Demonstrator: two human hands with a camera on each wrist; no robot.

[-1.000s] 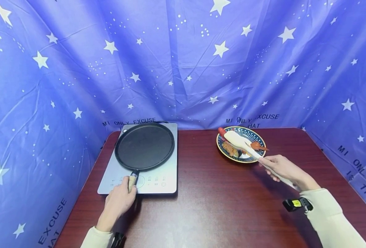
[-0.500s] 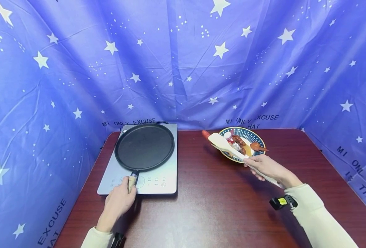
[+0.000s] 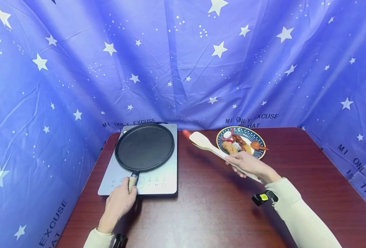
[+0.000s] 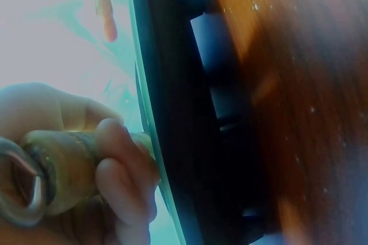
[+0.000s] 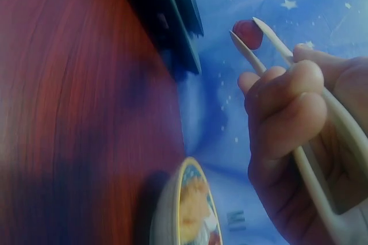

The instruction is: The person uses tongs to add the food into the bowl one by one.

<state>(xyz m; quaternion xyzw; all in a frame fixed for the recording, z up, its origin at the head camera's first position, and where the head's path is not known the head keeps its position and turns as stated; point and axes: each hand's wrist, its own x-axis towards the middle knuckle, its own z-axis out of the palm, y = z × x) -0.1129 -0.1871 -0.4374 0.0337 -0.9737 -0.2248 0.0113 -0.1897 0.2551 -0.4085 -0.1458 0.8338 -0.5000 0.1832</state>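
My left hand [image 3: 120, 199] grips the wooden handle [image 3: 132, 183] of a flat black frying pan [image 3: 144, 146], which sits on the induction cooktop [image 3: 105, 182]. In the left wrist view, fingers curl round that handle [image 4: 69, 164], and a metal ring [image 4: 34, 199] hangs at its end. My right hand [image 3: 251, 166] holds pale tongs [image 3: 206, 143] above the table, between cooktop and plate. Pinched in the tongs' tips is a red sausage-like piece [image 3: 186, 134]; the right wrist view shows its round red end [image 5: 248, 34].
A blue patterned plate [image 3: 260, 133] at the back right bears several foods, among them a brown piece [image 3: 256, 145] at its right rim. The dark red table [image 3: 207, 213] reaches back to a blue star-printed curtain [image 3: 176, 69].
My right hand has carried the tongs and red piece leftward, from over the plate towards the cooktop. My left hand and the pan have stayed in place.
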